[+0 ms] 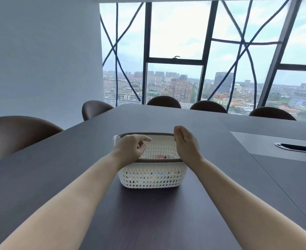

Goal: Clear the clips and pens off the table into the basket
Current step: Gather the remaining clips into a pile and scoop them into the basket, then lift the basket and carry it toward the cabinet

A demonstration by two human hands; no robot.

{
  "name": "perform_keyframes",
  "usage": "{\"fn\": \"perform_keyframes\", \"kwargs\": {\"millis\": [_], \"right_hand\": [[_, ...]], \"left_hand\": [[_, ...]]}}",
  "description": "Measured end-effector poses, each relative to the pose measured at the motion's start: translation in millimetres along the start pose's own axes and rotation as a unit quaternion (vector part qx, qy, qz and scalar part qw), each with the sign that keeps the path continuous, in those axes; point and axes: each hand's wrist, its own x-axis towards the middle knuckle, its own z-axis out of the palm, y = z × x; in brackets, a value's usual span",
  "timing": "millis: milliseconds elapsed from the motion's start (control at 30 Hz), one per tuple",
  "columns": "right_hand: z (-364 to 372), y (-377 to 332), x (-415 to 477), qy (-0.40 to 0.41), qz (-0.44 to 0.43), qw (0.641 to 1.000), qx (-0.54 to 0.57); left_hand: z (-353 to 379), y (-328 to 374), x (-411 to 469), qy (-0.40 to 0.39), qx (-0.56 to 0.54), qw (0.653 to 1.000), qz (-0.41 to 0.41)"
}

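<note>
I log: basket (pixel 149 179) directly under both hands; left grip (pixel 130 147) loosely curled, right grip (pixel 184 143) flat-open, both empty; counter (pixel 58 177) bare.

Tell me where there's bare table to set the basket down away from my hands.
The table is bare left of the white basket out to the brown chairs, beyond the basket toward the window, and between your forearms. It is crowded only at the basket rim, where the left hand and right hand hover.
</note>
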Motion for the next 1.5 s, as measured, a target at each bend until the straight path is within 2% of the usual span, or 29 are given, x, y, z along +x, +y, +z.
{"fn": "perform_keyframes", "kwargs": {"millis": [67, 133, 333, 400, 600, 667, 767, 933, 1000, 1100, 1167, 1333, 1500], "right_hand": [[4, 0, 9, -0.016, 0.004, 1.0, -0.026], [9, 2, 17, -0.041, 0.013, 0.998, -0.049], [5, -1, 15, -0.149, 0.029, 0.977, -0.152], [3, -1, 13, -0.171, 0.022, 0.969, -0.175], [-10, 14, -12, -0.121, 0.028, 0.986, -0.114], [-14, 13, -20, -0.096, 0.017, 0.988, -0.122], [-15, 17, -24, -0.08, 0.014, 0.988, -0.134], [-16, 32, -3, -0.049, -0.005, 0.983, -0.179], [-16, 33, 11, -0.101, 0.034, 0.975, -0.194], [-20, 35, 22, -0.223, 0.112, 0.95, -0.191], [-25, 34, 25, -0.264, 0.138, 0.938, -0.177], [-29, 32, 33, -0.239, 0.209, 0.943, -0.099], [-40, 18, 36, -0.272, 0.289, 0.916, -0.065]], "left_hand": [[0, -3, -3, 0.039, -0.031, 0.999, 0.015], [-3, -7, -8, 0.044, -0.038, 0.998, 0.018], [-15, -21, -28, 0.051, 0.062, 0.997, 0.017], [-16, -23, -32, 0.029, 0.097, 0.995, 0.012], [-14, -25, -48, -0.106, 0.059, 0.992, -0.035], [-13, -22, -51, -0.116, 0.054, 0.991, -0.044], [-12, -24, -50, -0.084, 0.036, 0.995, -0.038], [-12, -35, -21, 0.059, 0.006, 0.997, -0.038], [-16, -41, -1, 0.026, -0.003, 0.998, -0.064], [-23, -48, 12, -0.096, 0.043, 0.988, -0.112], [-24, -46, 13, -0.146, 0.055, 0.977, -0.145], [-35, -28, 9, -0.163, -0.022, 0.959, -0.231], [-43, -16, 5, -0.183, -0.061, 0.918, -0.347]]}}
